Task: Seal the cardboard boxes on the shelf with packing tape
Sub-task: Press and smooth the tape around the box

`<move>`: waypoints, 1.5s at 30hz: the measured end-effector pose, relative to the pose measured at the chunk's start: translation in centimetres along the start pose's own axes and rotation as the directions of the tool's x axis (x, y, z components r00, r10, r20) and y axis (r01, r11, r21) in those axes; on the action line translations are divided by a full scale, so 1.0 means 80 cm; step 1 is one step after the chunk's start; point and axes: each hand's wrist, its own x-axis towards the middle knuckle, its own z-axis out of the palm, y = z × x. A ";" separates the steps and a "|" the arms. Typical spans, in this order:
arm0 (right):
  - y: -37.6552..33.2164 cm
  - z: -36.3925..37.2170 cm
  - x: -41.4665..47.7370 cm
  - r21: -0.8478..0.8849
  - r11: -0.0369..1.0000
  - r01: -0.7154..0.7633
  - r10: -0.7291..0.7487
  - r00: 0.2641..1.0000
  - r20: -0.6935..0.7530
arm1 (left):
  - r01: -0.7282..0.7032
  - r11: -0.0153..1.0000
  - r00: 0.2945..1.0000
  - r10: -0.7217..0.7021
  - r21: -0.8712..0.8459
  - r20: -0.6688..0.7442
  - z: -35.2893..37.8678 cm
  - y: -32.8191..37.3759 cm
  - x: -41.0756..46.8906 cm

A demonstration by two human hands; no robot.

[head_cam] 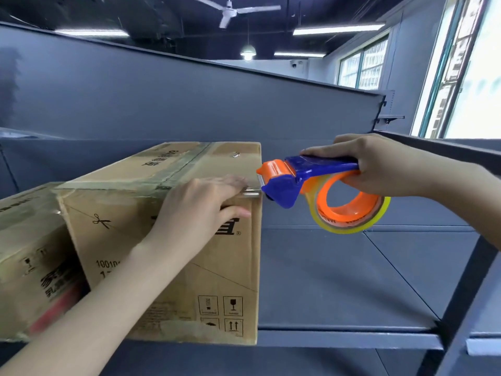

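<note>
A brown cardboard box [151, 256] stands on the grey shelf [339, 280], its top flaps covered by clear tape along the seam. My left hand [198, 210] lies flat over the box's top front edge near the right corner, fingers straight, pressing the tape down. My right hand [379, 166] grips the blue handle of a blue and orange tape dispenser [295, 180] holding a roll of clear tape [352, 213]. The dispenser's blade end meets the box's right edge just beside my left fingertips.
A second cardboard box [29, 253] leans against the first one at the left. To the right of the boxes the shelf is bare grey metal, with a dark upright post [461, 294] at the front right. A grey back panel rises behind.
</note>
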 end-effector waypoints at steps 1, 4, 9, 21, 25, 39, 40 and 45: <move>-0.001 0.001 -0.001 0.000 1.000 -0.002 0.002 1.000 0.004 | 0.003 1.000 1.000 -0.003 0.003 0.005 0.001 0.000 0.000; -0.002 0.000 -0.004 -0.031 0.999 -0.009 0.010 1.000 0.012 | 0.025 1.000 0.999 -0.025 0.006 0.028 0.001 -0.002 -0.002; 0.031 -0.028 -0.036 -0.162 0.981 -0.109 0.108 0.994 -0.015 | 0.045 0.999 0.990 -0.047 0.019 0.135 -0.004 0.002 0.003; -0.003 0.010 0.010 -0.251 0.967 -0.044 0.111 0.959 0.262 | -0.124 0.966 0.989 0.101 0.229 0.110 -0.007 0.031 0.008; 0.006 0.011 0.029 -0.254 0.961 -0.111 0.192 0.928 0.319 | -0.135 0.966 0.991 0.126 0.221 0.055 -0.009 0.027 0.008; 0.035 0.049 0.010 -0.295 0.921 -0.254 0.280 0.959 0.047 | 0.176 0.881 0.984 -0.149 0.440 -0.094 0.039 0.074 0.019; 0.034 0.045 0.009 -0.276 0.918 -0.285 0.295 0.956 -0.006 | 0.205 0.862 0.978 -0.169 0.463 -0.119 0.046 0.077 0.018; 0.023 0.025 0.006 -0.215 0.878 -0.427 0.417 0.904 -0.091 | 0.201 0.832 0.980 -0.170 0.516 -0.106 0.051 0.082 0.016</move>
